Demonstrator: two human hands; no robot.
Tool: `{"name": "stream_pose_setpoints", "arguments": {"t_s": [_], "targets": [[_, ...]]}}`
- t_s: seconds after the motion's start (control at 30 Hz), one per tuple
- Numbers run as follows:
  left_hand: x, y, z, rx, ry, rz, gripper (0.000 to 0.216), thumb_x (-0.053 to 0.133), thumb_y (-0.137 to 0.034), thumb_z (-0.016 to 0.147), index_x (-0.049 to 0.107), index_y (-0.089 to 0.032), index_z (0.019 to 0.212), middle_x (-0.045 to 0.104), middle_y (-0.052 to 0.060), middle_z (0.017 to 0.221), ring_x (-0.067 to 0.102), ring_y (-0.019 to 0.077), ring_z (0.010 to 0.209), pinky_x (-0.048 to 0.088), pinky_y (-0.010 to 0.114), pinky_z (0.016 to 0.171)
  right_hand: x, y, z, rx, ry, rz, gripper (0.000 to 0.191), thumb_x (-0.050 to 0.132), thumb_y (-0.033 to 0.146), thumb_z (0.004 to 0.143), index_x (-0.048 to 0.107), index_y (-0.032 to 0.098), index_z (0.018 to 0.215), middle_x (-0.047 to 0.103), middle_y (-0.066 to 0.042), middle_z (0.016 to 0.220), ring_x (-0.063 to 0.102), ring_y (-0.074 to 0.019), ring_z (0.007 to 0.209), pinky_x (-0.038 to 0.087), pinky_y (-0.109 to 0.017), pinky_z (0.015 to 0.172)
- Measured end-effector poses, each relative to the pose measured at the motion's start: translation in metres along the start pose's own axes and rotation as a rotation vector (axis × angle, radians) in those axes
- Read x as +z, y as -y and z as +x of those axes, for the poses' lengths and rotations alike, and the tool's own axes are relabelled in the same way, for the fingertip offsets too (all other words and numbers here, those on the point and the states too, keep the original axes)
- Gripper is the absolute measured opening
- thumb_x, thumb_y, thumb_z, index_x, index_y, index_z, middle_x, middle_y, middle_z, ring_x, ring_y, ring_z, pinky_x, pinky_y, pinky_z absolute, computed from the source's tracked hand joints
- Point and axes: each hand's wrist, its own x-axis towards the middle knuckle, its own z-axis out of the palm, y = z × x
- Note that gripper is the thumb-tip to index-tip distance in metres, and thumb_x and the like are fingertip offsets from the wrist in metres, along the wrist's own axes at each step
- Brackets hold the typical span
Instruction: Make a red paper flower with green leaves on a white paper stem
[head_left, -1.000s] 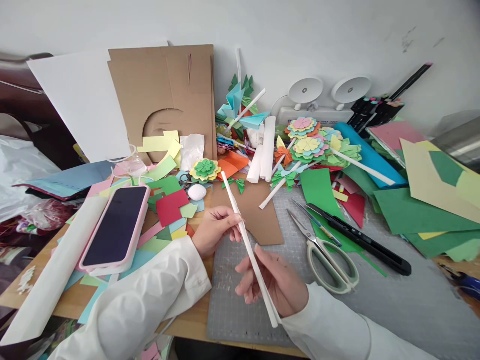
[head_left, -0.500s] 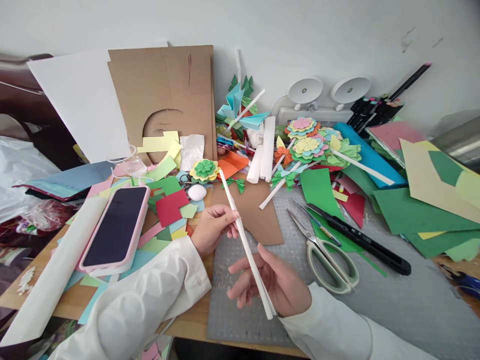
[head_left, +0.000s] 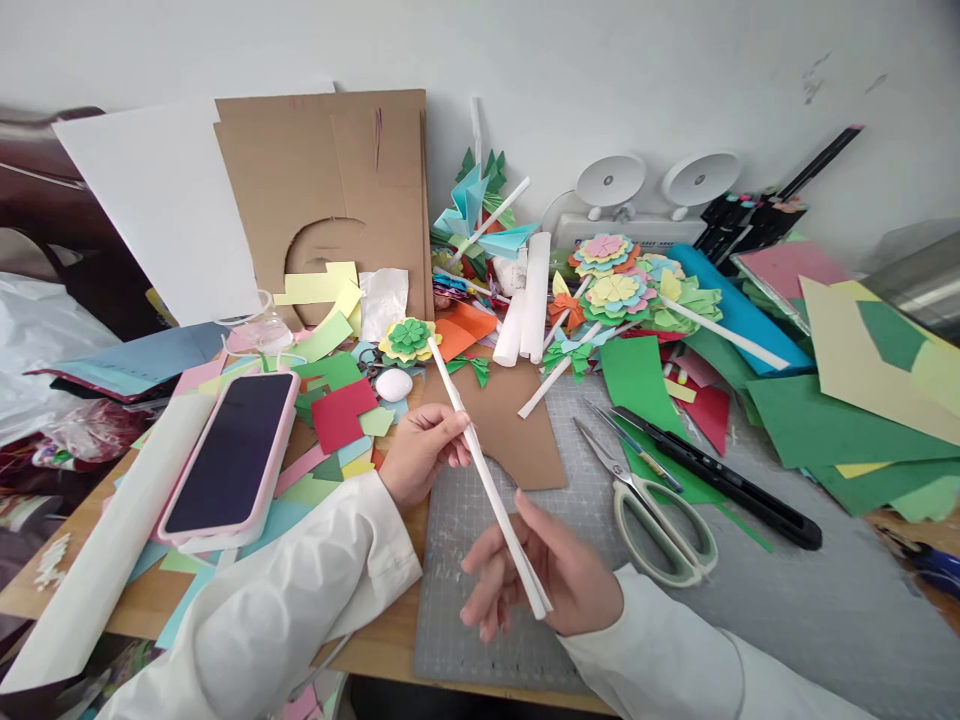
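Note:
A thin rolled white paper stick [head_left: 491, 490] slants across the middle of the view, its wider lower end near me. My left hand [head_left: 424, 450] pinches it between thumb and fingers above its middle. Under the stick's lower part my right hand [head_left: 544, 570] lies with the palm up and fingers apart; whether it touches the stick I cannot tell. Close to the stick's far tip is a green and yellow paper flower [head_left: 410, 340]. Below both hands lies a grey cutting mat [head_left: 472, 640], partly under a piece of brown cardboard [head_left: 525, 430].
Scissors [head_left: 660, 520], a black utility knife [head_left: 727, 485] and a slim pen-like tool lie right of my hands. A phone [head_left: 232, 455] and coloured paper scraps are at left. Paper flowers [head_left: 619, 295] with white stems crowd the back, beside upright cardboard [head_left: 337, 170]. Green paper sheets [head_left: 847, 425] are stacked at right.
The paper stick has shifted slightly up and to the left at its far tip, with its lower end a little higher. My left hand moved slightly left; my right fingers curled a bit.

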Motion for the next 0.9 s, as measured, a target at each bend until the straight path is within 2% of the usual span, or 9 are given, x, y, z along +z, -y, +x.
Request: {"name": "stream_pose_setpoints", "arguments": {"t_s": [0.07, 0.13, 0.2, 0.3, 0.4, 0.5, 0.57, 0.7, 0.9], "targets": [[0.000, 0.000, 0.001, 0.008, -0.014, -0.010, 0.040, 0.079, -0.046, 0.060, 0.059, -0.012, 0.057, 0.061, 0.000, 0.045, 0.051, 0.0048, 0.036, 0.035, 0.013, 0.035, 0.001, 0.002, -0.001, 0.034, 0.055, 0.032, 0.064, 0.042, 0.063, 0.086, 0.068, 0.005, 0.095, 0.072, -0.016, 0.084, 0.070, -0.0174, 0.067, 0.049, -0.020, 0.055], [-0.001, 0.000, 0.001, 0.013, -0.026, -0.019, 0.040, 0.079, -0.046, 0.060, 0.059, -0.012, 0.056, 0.060, -0.001, 0.045, 0.050, 0.0046, 0.035, 0.035, 0.012, 0.035, 0.000, 0.002, -0.002, 0.021, 0.078, 0.022, 0.055, 0.045, 0.055, 0.088, 0.067, 0.005, 0.096, 0.072, -0.015, 0.084, 0.070, -0.0165, 0.066, 0.048, -0.019, 0.054], [0.000, -0.001, 0.001, 0.017, -0.036, -0.027, 0.041, 0.080, -0.047, 0.058, 0.059, -0.012, 0.056, 0.059, -0.001, 0.043, 0.050, 0.0045, 0.035, 0.035, 0.012, 0.034, -0.001, -0.001, -0.003, -0.015, 0.073, -0.014, 0.047, 0.047, 0.048, 0.090, 0.067, 0.006, 0.091, 0.073, -0.014, 0.079, 0.069, -0.0158, 0.060, 0.046, -0.018, 0.047], [0.000, -0.001, 0.001, 0.024, -0.048, -0.038, 0.041, 0.080, -0.047, 0.057, 0.059, -0.012, 0.055, 0.059, -0.002, 0.043, 0.049, 0.0038, 0.035, 0.035, 0.012, 0.035, -0.004, -0.006, -0.002, -0.060, 0.035, -0.056, 0.043, 0.048, 0.047, 0.091, 0.064, 0.008, 0.081, 0.072, -0.013, 0.072, 0.067, -0.0151, 0.051, 0.042, -0.017, 0.040], [-0.001, -0.002, 0.002, 0.022, -0.053, -0.043, 0.040, 0.080, -0.046, 0.058, 0.060, -0.011, 0.056, 0.061, 0.000, 0.045, 0.049, 0.0033, 0.035, 0.035, 0.011, 0.035, -0.004, -0.004, -0.002, -0.020, 0.043, -0.021, 0.049, 0.046, 0.053, 0.090, 0.065, 0.007, 0.085, 0.072, -0.013, 0.073, 0.068, -0.0158, 0.055, 0.044, -0.017, 0.043], [-0.002, -0.002, 0.003, 0.012, -0.055, -0.051, 0.040, 0.080, -0.046, 0.058, 0.061, -0.011, 0.057, 0.062, 0.001, 0.046, 0.049, 0.0030, 0.036, 0.036, 0.011, 0.036, 0.000, 0.003, -0.003, 0.068, 0.127, 0.066, 0.064, 0.038, 0.061, 0.088, 0.065, 0.004, 0.098, 0.072, -0.016, 0.081, 0.070, -0.0177, 0.067, 0.050, -0.020, 0.053], [-0.003, -0.002, 0.003, 0.009, -0.060, -0.061, 0.041, 0.080, -0.047, 0.058, 0.062, -0.011, 0.057, 0.061, 0.000, 0.046, 0.049, 0.0025, 0.036, 0.036, 0.010, 0.036, 0.002, 0.006, -0.005, 0.086, 0.168, 0.096, 0.060, 0.040, 0.057, 0.089, 0.065, 0.004, 0.102, 0.072, -0.016, 0.085, 0.070, -0.0172, 0.071, 0.050, -0.019, 0.056], [-0.002, -0.004, 0.003, 0.005, -0.074, -0.080, 0.041, 0.080, -0.048, 0.057, 0.061, -0.012, 0.058, 0.060, -0.001, 0.045, 0.048, 0.0015, 0.036, 0.036, 0.009, 0.036, -0.001, 0.004, -0.006, 0.043, 0.209, 0.128, 0.036, 0.052, 0.039, 0.090, 0.066, 0.006, 0.092, 0.073, -0.013, 0.079, 0.070, -0.0152, 0.063, 0.049, -0.016, 0.049], [-0.004, -0.004, 0.004, 0.020, -0.068, -0.082, 0.038, 0.078, -0.046, 0.061, 0.062, -0.012, 0.061, 0.062, -0.001, 0.048, 0.049, 0.0016, 0.037, 0.037, 0.009, 0.037, -0.006, -0.001, -0.005, 0.033, 0.128, 0.116, 0.035, 0.060, 0.042, 0.085, 0.065, 0.008, 0.077, 0.072, -0.009, 0.066, 0.066, -0.0135, 0.050, 0.046, -0.014, 0.039]]}}
